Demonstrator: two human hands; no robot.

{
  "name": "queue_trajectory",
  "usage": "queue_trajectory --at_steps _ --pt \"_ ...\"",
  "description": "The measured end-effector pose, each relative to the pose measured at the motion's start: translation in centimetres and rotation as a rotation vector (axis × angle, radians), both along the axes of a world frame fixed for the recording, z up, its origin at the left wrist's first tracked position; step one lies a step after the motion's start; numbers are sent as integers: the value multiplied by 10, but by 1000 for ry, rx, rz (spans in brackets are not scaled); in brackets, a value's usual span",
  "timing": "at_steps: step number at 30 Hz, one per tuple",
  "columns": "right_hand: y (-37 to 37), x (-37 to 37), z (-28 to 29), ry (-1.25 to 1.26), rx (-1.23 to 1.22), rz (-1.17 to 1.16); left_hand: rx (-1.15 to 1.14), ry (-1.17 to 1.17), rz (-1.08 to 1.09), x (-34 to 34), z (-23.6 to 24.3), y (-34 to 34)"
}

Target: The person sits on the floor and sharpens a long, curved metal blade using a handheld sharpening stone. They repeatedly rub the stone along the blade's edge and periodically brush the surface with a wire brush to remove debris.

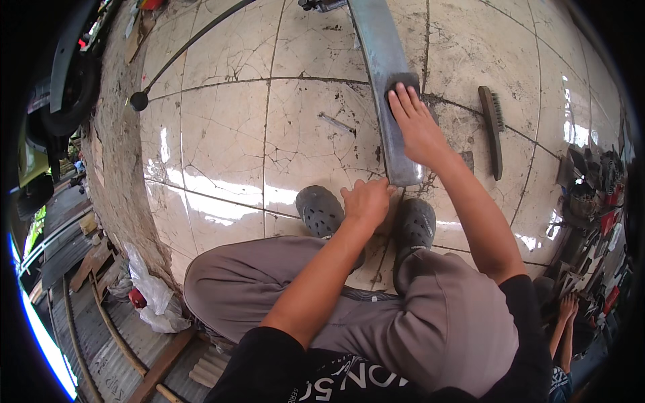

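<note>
A long grey-blue metal bar (376,40) runs from the top of the view toward me. My right hand (420,131) presses a dark flat pad (406,78) onto its upper face, fingers extended over the pad. My left hand (367,201) has its fingers curled at the bar's near end, gripping it. A wire brush (491,131) lies on the tiles to the right, and a small metal tool (336,124) lies left of the bar. Another small block (467,161) is partly hidden behind my right forearm.
My shoes (314,208) are below the bar. A cable with a round end (139,101) lies upper left. Rough concrete, corrugated sheets (87,336) and a plastic bag (151,299) line the left. Assorted parts (581,188) crowd the right, where another person's hands (566,309) appear.
</note>
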State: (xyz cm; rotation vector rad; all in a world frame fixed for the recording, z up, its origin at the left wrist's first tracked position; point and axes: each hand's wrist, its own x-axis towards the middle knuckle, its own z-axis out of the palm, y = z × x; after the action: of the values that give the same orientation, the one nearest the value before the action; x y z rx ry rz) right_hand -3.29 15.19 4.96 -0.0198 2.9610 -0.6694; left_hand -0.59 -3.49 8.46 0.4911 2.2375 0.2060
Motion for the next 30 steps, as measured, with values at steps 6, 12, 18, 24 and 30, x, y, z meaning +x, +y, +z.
queue_trajectory --at_steps 6,12,18,24,30 --pt "-26 82 -2 -87 38 86 -2 12 -3 -4 4 -6" --pt "-25 89 9 -160 12 137 8 39 9 3 -2 -6" --pt "-4 4 0 84 94 -8 12 25 -17 5 -2 -1" --pt "-48 114 15 -131 37 108 16 68 -23 3 0 -8" --pt "-31 48 7 117 100 15 57 119 -37 4 -8 -7"
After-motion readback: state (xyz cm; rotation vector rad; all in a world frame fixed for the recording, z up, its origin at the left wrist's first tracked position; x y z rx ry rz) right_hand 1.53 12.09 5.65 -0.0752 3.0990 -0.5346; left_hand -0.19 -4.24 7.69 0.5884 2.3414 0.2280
